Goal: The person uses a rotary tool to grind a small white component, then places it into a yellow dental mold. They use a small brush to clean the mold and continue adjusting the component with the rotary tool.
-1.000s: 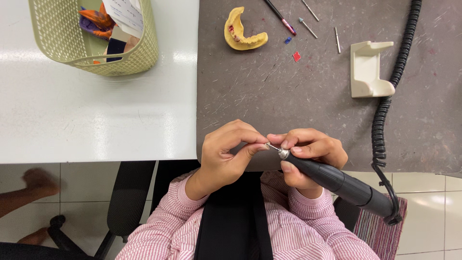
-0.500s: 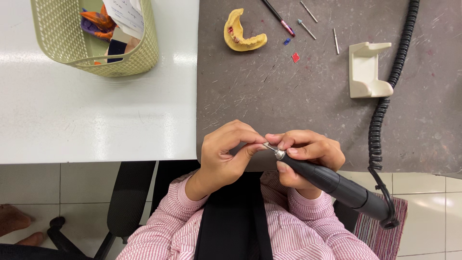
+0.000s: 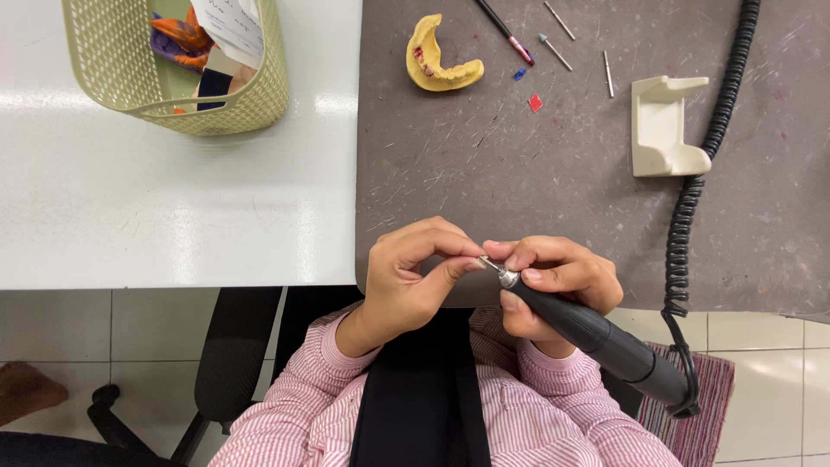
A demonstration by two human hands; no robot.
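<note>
Right hand (image 3: pixel 553 281) has a clenched grip on the black handpiece (image 3: pixel 596 337), lower centre of frame. Left hand (image 3: pixel 406 277) pinches the tiny bit at its metal tip (image 3: pixel 506 277). Coiled cord (image 3: pixel 700 182) runs up the right side of the grey counter (image 3: pixel 519 173); yellow dental cast (image 3: pixel 443 60) sits top centre.

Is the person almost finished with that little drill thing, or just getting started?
Probably just getting started. In hand: the right hand grips the black handpiece, and the left hand pinches at its metal tip, apparently fitting a bit. Already out: spare bits lie on the grey mat. Left: the yellow jaw model sits untouched at the far edge, and the cream holder stands empty.
</note>
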